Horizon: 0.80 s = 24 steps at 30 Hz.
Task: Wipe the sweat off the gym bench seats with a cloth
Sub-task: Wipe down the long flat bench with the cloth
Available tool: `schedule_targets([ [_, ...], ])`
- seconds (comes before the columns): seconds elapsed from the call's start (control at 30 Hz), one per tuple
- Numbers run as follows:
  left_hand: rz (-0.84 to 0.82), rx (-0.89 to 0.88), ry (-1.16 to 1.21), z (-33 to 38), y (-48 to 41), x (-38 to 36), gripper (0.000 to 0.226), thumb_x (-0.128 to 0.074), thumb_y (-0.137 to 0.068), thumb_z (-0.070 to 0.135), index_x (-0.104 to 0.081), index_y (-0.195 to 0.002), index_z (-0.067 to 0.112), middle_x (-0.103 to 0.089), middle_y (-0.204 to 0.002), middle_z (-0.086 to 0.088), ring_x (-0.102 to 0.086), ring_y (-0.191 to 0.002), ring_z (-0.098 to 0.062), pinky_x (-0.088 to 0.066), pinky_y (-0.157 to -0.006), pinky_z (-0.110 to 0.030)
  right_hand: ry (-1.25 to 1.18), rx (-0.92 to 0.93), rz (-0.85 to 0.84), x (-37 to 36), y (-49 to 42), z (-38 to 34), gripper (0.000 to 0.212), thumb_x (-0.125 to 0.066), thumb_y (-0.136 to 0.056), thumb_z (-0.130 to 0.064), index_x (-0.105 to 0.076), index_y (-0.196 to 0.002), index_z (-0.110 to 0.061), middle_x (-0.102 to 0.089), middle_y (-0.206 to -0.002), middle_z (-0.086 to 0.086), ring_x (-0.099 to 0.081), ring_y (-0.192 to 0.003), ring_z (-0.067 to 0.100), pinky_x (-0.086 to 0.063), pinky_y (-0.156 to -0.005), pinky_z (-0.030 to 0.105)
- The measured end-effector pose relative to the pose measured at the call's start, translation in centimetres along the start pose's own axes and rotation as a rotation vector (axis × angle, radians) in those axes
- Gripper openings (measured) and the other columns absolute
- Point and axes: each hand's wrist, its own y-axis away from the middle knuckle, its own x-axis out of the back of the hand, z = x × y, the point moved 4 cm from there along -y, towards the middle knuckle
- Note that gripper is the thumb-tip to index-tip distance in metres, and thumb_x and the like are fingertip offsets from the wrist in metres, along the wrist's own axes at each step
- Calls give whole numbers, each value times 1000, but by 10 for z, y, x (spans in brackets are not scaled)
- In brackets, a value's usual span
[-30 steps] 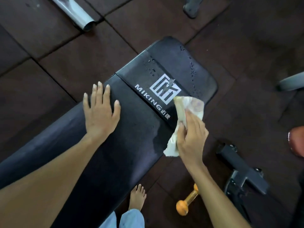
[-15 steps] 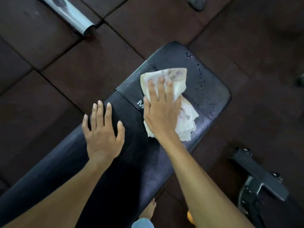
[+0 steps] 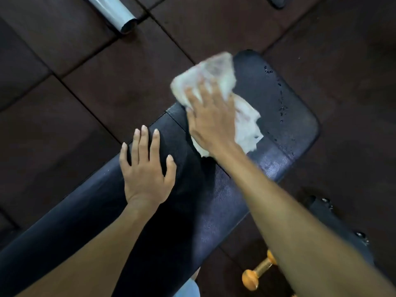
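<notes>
Head view: my right hand (image 3: 211, 123) presses the cloth (image 3: 246, 127), fingers flat, at the far end of the bench (image 3: 285, 108); my left hand (image 3: 145, 176) rests splayed mid-bench.

White crumpled cloth (image 3: 246, 125) is lying bunched on the far end of the black padded bench seat (image 3: 285, 129), motion-blurred, its far left part overhanging the seat's left edge. The right hand (image 3: 211, 116) is pressing flat on it, fingers spread. The seat is running diagonally from near left to far right and ending in rounded corners. Droplets (image 3: 281, 103) are sitting along its right side, near the cloth.
</notes>
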Motion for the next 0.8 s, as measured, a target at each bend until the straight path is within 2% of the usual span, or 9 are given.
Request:
schedule_targets([
  [0.07,-10,-1,5,0,1,0,63,-32,-93,40,-28,-149,11,-21,-158,-12,-14,-148,-23,-10,-119,-49,71,239,-126,3,-17,-3,47,-36,-101,-38,-37,-148,-35,-28,-160,-3,-13,-150,24,-14,-115,52],
  [0.1,-15,1,9,0,0,0,64,-32,-93,40,-27,-149,11,-20,-158,-12,-14,-148,-22,-9,-119,-49,91,263,-172,4,-24,3,47,-33,-102,-40,-33,-149,-38,-24,-161,-5,-9,-151,21,-11,-116,51],
  [0.27,-13,7,24,0,0,0,64,-29,-93,41,-26,-150,13,-19,-159,-11,-13,-148,-22,-8,-119,-48,-1,-77,-59,17,-53,29,45,-28,-103,-41,-36,-148,-36,-21,-162,-4,-4,-151,21,-11,-117,51],
  [0.37,-8,6,5,0,0,0,63,-29,-93,41,-26,-149,12,-21,-158,-12,-15,-147,-23,-11,-119,-49,-14,-97,46,7,-21,20,44,-34,-102,-37,-40,-145,-36,-21,-162,-3,-11,-151,23,-15,-115,51],
  [0.47,-2,0,-6,-1,1,0,62,-30,-94,39,-27,-149,12,-23,-158,-13,-17,-147,-23,-14,-118,-50,10,105,101,-1,58,20,44,-40,-99,-33,-45,-143,-33,-30,-160,0,-25,-147,28,-27,-107,52],
  [0.57,1,-6,2,-2,0,-1,61,-30,-94,38,-27,-149,11,-24,-157,-13,-18,-147,-23,-15,-117,-51,119,295,54,-3,138,64,49,-43,-98,-33,-42,-146,-34,-32,-158,1,-26,-147,28,-33,-105,53],
  [0.63,6,-2,2,-1,0,-2,61,-30,-94,38,-28,-149,11,-25,-157,-13,-18,-147,-23,-15,-117,-51,108,167,15,1,172,96,52,-41,-96,-35,-35,-148,-37,-30,-159,0,-24,-148,27,-37,-103,55],
  [0.7,-1,-8,-2,0,1,-2,61,-31,-94,38,-29,-148,10,-25,-156,-14,-19,-147,-24,-16,-117,-52,88,-4,14,-1,186,106,54,-40,-95,-36,-32,-148,-37,-29,-159,0,-24,-147,29,-34,-101,56],
  [0.8,-22,-22,-12,1,0,1,62,-30,-94,39,-28,-149,10,-24,-157,-15,-18,-147,-26,-14,-117,-52,83,-37,26,-2,161,84,52,-42,-95,-36,-36,-146,-35,-33,-158,3,-25,-146,33,-32,-100,57],
])
